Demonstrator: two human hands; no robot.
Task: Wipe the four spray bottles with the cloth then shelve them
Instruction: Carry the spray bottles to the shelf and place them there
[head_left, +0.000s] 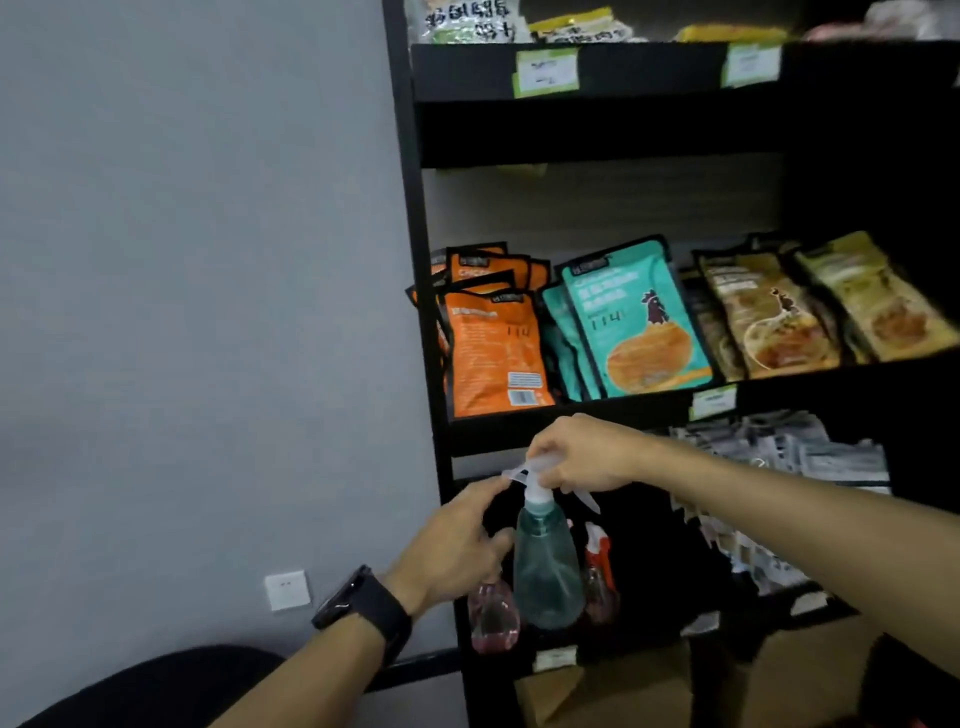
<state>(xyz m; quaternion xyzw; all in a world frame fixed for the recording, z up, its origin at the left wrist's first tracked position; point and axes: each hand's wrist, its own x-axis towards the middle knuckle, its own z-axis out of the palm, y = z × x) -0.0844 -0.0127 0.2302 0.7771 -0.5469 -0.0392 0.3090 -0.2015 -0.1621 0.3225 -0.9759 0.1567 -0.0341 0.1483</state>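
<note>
Three spray bottles (546, 566), two hands (584, 454)
</note>
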